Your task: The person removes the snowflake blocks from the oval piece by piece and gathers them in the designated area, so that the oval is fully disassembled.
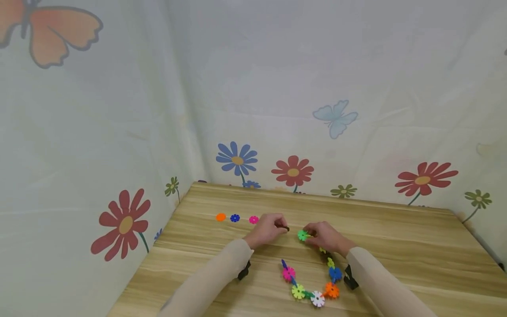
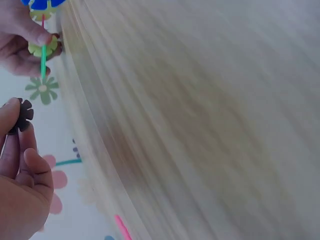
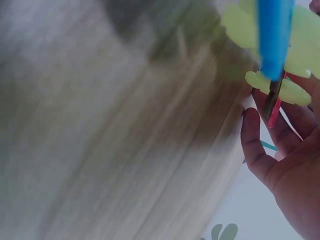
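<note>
Between thumb and fingers, my left hand [image 1: 269, 230] pinches a dark notched plastic disc [image 2: 23, 117], held up off the table. To its right, my right hand [image 1: 326, 237] grips the end of a chain of interlocking notched discs by a yellow-green disc [image 2: 49, 46]. A bright green disc [image 1: 303, 235] sticks out from that end toward the left hand, apart from the dark disc. Below the hands the chain curves on the table through a blue disc [image 1: 335, 273], an orange disc [image 1: 332, 290], a white disc [image 1: 317, 299] and a pink disc [image 1: 288, 273].
Loose orange [image 1: 221, 217], blue [image 1: 235, 218] and pink discs [image 1: 253, 219] lie in a row left of the hands on the wood-grain table [image 1: 190, 246]. A pale curtain [image 1: 253, 88] printed with flowers and butterflies stands behind and left of the table.
</note>
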A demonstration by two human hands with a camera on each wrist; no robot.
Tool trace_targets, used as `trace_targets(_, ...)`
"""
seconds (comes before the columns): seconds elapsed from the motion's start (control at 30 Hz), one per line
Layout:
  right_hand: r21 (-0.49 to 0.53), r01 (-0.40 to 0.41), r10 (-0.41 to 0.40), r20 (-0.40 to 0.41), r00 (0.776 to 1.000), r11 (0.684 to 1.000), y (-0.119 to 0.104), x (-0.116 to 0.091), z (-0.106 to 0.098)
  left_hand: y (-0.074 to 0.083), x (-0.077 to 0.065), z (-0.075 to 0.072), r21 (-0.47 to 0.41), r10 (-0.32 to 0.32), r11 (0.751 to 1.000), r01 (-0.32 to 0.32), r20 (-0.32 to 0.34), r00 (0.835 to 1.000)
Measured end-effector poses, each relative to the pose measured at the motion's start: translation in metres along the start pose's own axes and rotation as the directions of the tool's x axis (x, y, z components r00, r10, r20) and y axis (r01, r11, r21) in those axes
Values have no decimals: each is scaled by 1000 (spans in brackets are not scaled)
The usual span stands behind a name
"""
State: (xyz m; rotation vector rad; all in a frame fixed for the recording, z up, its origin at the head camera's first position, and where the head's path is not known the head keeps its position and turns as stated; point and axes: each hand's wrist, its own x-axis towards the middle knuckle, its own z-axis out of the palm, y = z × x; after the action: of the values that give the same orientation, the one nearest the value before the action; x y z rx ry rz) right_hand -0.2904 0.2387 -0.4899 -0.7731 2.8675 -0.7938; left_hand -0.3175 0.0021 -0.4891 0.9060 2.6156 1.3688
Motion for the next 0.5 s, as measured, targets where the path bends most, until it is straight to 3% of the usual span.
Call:
trace_targets(0.2,9,-36,36,4,999,999,1,1,2,-7,-8,-10,-26,-26,999,26,-8,1000)
trace_targets(0.5,16,-31,31,4,1000,999,-1,0,1,-25,-27,-27,28,-58,998,59,-45,997)
